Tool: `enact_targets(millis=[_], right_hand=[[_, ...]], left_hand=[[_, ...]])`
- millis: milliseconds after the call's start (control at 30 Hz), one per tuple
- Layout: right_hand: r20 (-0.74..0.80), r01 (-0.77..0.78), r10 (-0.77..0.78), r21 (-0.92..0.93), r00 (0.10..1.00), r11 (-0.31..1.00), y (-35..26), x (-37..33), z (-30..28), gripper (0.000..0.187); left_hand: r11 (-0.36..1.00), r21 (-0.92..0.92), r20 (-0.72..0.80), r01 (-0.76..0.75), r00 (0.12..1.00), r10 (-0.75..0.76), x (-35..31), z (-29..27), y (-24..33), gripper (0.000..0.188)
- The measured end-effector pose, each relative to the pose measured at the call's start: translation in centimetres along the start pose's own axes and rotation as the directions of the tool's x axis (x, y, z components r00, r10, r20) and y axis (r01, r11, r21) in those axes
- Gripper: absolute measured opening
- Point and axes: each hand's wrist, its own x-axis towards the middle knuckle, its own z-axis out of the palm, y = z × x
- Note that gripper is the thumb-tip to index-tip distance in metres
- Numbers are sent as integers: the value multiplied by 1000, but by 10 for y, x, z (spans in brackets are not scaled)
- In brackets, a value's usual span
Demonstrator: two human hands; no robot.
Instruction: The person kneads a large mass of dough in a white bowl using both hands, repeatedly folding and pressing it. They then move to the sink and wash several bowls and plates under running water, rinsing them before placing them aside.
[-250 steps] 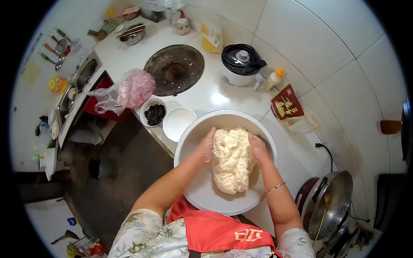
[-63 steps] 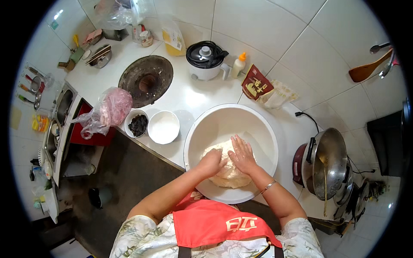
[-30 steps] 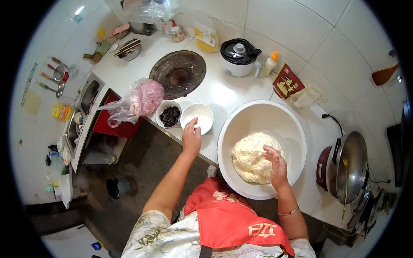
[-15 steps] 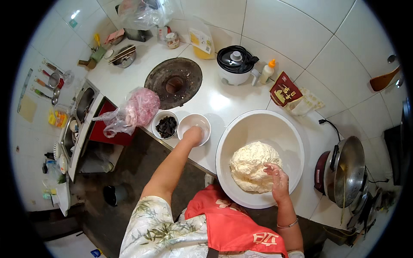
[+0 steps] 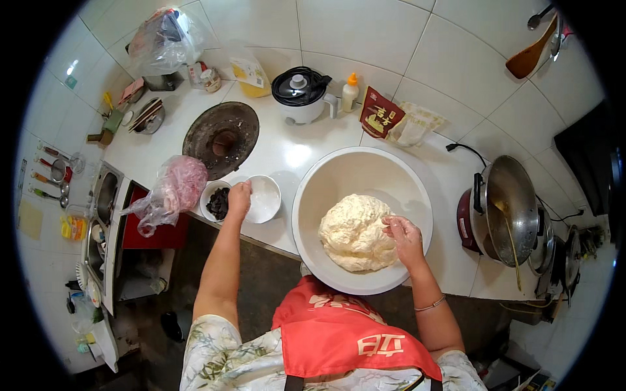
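Observation:
My left hand [image 5: 239,201] is closed at the left rim of a small white bowl [image 5: 264,203], fingers bunched at its edge. Just left of that hand stands another white bowl [image 5: 207,193] holding dark, blackish pieces [image 5: 218,204]. A big white basin [image 5: 313,186] carries a large pale lump of dough [image 5: 355,233] with a rough surface. Over the dough's right side is my right hand [image 5: 404,241], its fingers bent and slightly apart, bits of dough on them. I see nothing held in it. Whether its fingertips touch the dough is unclear.
A plastic bag of pink ground meat [image 5: 179,186] lies at the counter's left edge. Behind it sits a dark round stove plate [image 5: 222,140]. Along the wall stand a lidded cooker [image 5: 301,98], a squeeze bottle [image 5: 350,93] and a red pouch [image 5: 378,116]. A metal wok [image 5: 505,225] is at right.
My left hand has come out of the small white bowl and moved to its left rim. My right hand stays near the dough's right side. The whole view has shifted.

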Motion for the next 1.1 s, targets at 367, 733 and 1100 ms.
enact_targets(millis=[367,733,1100], right_hand=[[57,-256,275,581,960,773,11,29,20,19],[-56,-244,337,579,940,778,27,21,-18,20],[36,-396,479,620,877,677,88,55,-37,16]], left_hand=[[465,-570,704,677,694,-147,-86,24,206,8],[963,-70,362,-259,893,267,-131,77,220,22],[755,177,836,-632,501,224,-129,140,253,19]])
